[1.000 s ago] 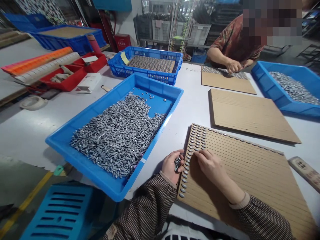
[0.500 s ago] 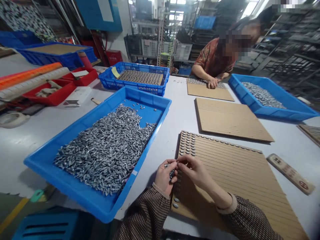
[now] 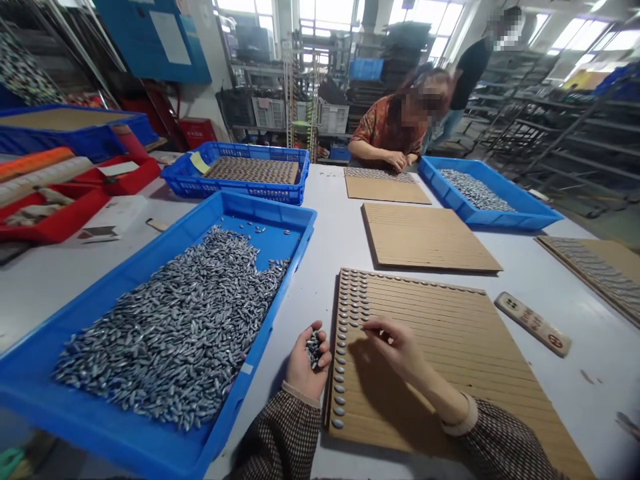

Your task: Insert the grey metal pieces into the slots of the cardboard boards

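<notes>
left hand (image 3: pixel 303 369) cupped round grey pieces (image 3: pixel 313 349), right hand (image 3: pixel 400 350) pinched over board (image 3: pixel 465 373) near red-lettered block (image 3: pixel 533 324), wording illegible

Two shallow blue plastic trays (image 3: pixel 274 248) hold small grey oval pieces (image 3: pixel 165 340) too many to count, one left of the left hand (image 3: pixel 304 369), one beyond the right hand (image 3: pixel 400 350). About that hand flat brown boards (image 3: pixel 440 333) lie in four places: beneath, two beyond, one rightward, plus one pale oblong bar (image 3: pixel 534 323) with red marks. Beyond the left hand are one slotted blue plastic crate (image 3: pixel 227 189) and two open red plastic bins (image 3: pixel 65 230).
</notes>
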Motion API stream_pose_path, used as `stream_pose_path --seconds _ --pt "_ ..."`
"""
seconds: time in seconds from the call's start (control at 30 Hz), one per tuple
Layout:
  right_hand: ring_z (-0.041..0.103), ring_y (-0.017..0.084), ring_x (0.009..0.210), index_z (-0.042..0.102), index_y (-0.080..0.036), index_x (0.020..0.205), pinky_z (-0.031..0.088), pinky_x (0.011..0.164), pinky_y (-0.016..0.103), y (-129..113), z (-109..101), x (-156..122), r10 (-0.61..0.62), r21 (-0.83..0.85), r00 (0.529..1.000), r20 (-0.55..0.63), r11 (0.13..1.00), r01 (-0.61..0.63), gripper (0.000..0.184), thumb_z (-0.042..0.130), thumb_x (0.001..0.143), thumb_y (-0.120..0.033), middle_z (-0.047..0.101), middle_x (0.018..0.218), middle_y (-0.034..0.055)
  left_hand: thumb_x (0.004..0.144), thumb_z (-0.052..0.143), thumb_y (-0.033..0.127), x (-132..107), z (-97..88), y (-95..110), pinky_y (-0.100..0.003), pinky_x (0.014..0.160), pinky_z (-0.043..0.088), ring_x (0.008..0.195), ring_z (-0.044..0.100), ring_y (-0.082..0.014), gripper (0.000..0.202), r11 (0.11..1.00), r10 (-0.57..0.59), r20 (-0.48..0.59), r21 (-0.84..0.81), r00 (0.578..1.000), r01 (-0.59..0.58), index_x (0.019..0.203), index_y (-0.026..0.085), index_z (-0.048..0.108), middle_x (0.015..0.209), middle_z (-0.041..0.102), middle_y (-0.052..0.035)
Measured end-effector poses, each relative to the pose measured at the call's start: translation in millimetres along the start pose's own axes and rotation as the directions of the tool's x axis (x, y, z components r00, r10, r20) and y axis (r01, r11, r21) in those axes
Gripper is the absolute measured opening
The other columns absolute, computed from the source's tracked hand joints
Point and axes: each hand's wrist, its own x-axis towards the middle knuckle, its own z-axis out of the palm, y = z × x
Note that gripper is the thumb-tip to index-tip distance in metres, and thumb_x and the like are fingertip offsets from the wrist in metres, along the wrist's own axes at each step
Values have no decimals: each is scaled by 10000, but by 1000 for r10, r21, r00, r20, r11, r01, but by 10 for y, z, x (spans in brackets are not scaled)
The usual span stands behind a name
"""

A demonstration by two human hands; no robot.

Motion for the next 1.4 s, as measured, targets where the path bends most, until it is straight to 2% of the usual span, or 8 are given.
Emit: stream_pose_path --seconds 0.07,0.23,0.43,0.63,0.87,1.1,1.4 --pt "625 179 753 696 -213 924 483 607 289 89 -64 -37 -4 -58 1000 -6 998 3 199 549 883 -340 707 917 66 828 548 144 -9 7 -34 -118 310 265 452 416 -44 101 1000 27 3 12 1000 -27 926 139 571 645 493 18" --pt "614 174 715 686 -201 935 487 632 309 262 -144 -119 -47 -184 999 -28 982 41 186 544 900 -316 704 873 65 796 580 119 11 -15 -60 -131 375 347 547 531 -70 184 993 108 -49 61 993 -105 979 117 601 713 561 -20" --pt "637 181 799 678 -216 926 517 719 319 330 -26 -82 -177 -273 984 1 947 170 181 502 927 -260 700 878 60 757 616 110 7 -31 -94 -147 415 380 570 568 -85 187 986 142 -97 102 985 -132 944 125 613 739 605 -37" --pt "626 169 838 681 -209 952 508 748 296 413 67 -21 -249 -435 968 39 868 241 209 474 945 -229 689 921 63 763 657 150 -31 -2 -113 -150 424 385 567 565 -85 154 979 162 -103 140 981 -147 903 132 596 761 625 -47" --pt "597 160 861 682 -182 939 474 764 257 355 30 34 -311 -550 943 117 770 323 216 469 937 -151 668 905 71 758 703 184 6 -44 -104 -139 395 351 532 506 -59 177 974 166 -34 163 985 -159 895 125 610 704 554 -1" --pt "562 150 828 673 -196 921 437 724 239 304 80 90 -310 -630 941 139 705 326 206 502 894 -86 648 871 46 786 700 233 78 -118 -76 -120 346 293 497 436 -38 232 964 178 26 197 984 -180 977 126 623 682 482 29" --pt "502 168 798 637 -186 860 364 645 262 280 118 115 -277 -718 939 205 609 336 170 513 876 -71 592 834 49 875 530 147 59 -57 -16 -128 337 309 501 446 -46 188 976 143 -40 170 989 -135 1039 104 612 687 473 15"
